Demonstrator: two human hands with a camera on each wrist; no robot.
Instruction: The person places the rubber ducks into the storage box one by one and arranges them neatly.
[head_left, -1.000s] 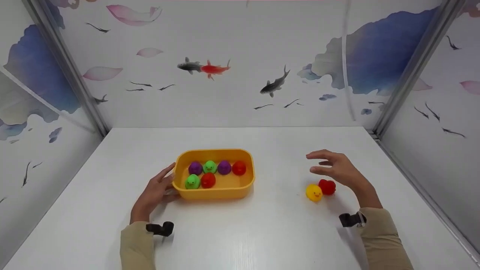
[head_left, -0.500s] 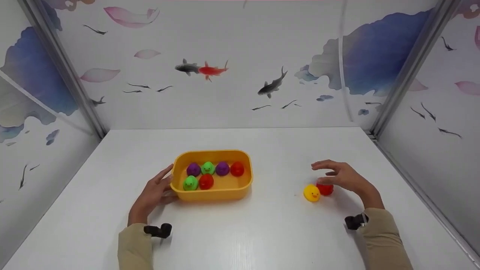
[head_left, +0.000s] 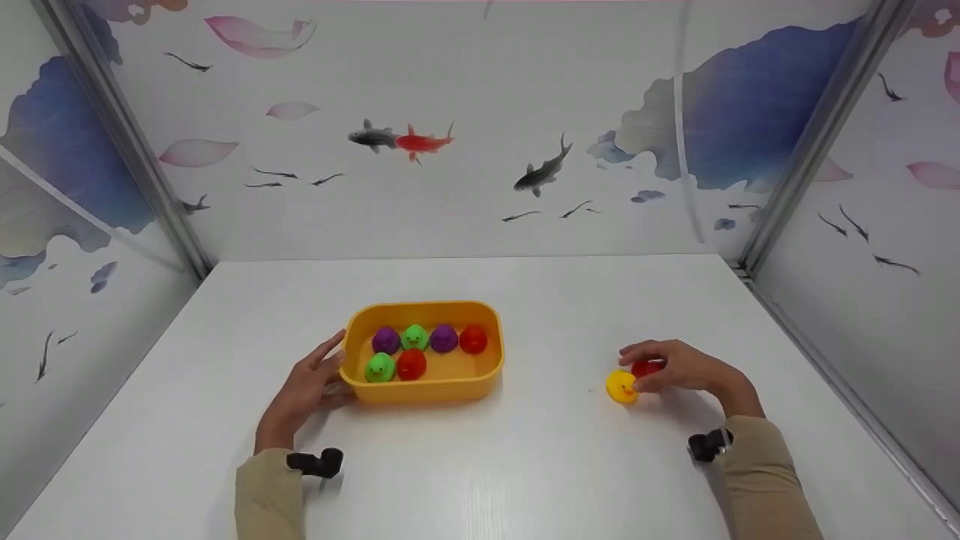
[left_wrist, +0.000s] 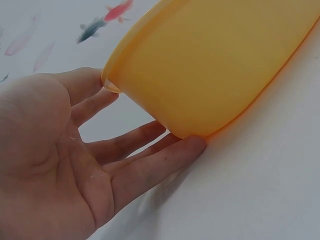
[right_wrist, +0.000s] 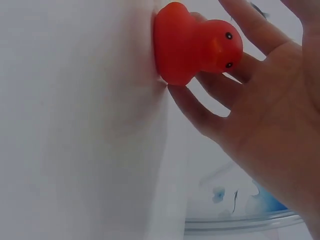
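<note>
My left hand (head_left: 300,390) rests its fingertips against the left end of a yellow plastic basket (head_left: 424,391); in the left wrist view its fingers (left_wrist: 150,167) are nearly straight along the rim and bottom edge. At the right, my right hand (head_left: 690,369) is around a small red toy duck (head_left: 645,367), partly hidden by the fingers. The right wrist view has that red duck (right_wrist: 182,45) on the table, with relaxed fingers behind and beside it and no clear pinch. Close by, a yellow toy duck (head_left: 620,386) sits at the thumb tip; whether they touch I cannot tell.
Inside the basket are two purple ducks, one of them a purple duck (head_left: 444,338), two green ducks including a green duck (head_left: 380,367), and two red ducks such as a red duck (head_left: 412,364). Patterned wall panels (head_left: 450,202) border the white table (head_left: 480,465).
My right hand has come down from above the ducks, and its fingers are now around the red duck. The left hand stays at the basket, while the head view has shifted slightly.
</note>
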